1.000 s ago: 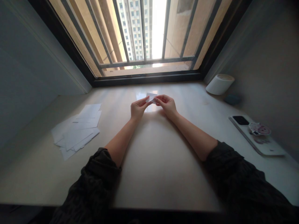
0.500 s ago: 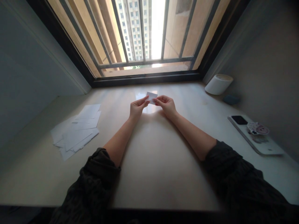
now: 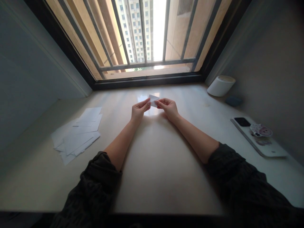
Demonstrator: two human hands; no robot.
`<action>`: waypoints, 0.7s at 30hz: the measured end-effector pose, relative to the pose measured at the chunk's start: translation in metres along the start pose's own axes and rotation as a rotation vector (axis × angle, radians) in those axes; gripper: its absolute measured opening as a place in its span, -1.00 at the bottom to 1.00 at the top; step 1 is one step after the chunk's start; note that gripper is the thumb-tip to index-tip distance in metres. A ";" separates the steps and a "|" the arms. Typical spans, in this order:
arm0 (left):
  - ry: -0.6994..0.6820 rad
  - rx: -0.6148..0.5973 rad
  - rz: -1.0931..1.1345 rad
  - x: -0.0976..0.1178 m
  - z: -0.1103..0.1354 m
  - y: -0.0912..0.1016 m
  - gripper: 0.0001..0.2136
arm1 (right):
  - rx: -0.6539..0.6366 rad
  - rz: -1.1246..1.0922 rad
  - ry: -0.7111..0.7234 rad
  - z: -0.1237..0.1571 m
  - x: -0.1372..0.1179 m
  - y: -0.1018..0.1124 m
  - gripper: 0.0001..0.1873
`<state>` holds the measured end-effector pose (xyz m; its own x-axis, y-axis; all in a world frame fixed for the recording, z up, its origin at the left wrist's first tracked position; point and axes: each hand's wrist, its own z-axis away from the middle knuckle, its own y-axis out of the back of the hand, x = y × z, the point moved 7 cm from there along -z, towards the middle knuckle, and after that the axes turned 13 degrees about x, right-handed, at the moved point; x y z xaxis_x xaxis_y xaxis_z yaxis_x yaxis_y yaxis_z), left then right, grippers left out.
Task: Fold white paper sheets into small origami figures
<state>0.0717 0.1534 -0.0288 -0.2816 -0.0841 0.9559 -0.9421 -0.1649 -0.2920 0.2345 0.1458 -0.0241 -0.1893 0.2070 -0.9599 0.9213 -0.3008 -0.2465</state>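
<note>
A small folded piece of white paper [image 3: 153, 99] is held up just above the pale tabletop [image 3: 156, 158], near the window. My left hand [image 3: 139, 110] pinches its left edge between thumb and fingers. My right hand [image 3: 168, 107] pinches its right edge the same way. Both forearms stretch forward from dark rolled-up sleeves. The lower part of the paper is hidden behind my fingertips.
A loose pile of white paper sheets [image 3: 77, 134] lies at the left. On the right lie a white phone [image 3: 257, 136] with a round cartoon grip, a small dark object [image 3: 233, 100] and a white roll [image 3: 220, 85] near the wall. A barred window [image 3: 147, 38] closes off the back.
Both hands have kept their pinch on the paper and shifted it slightly; the paper's angle has changed a little between the fingers. The view has tilted slightly.
</note>
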 end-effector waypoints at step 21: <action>0.078 0.012 0.031 -0.007 -0.001 0.000 -0.53 | -0.002 -0.022 -0.078 -0.003 0.009 0.003 -0.59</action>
<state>0.0730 0.1552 -0.0350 -0.3247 -0.0128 0.9457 -0.9304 -0.1754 -0.3218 0.2363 0.1494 -0.0332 -0.2352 0.1401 -0.9618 0.9173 -0.2950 -0.2673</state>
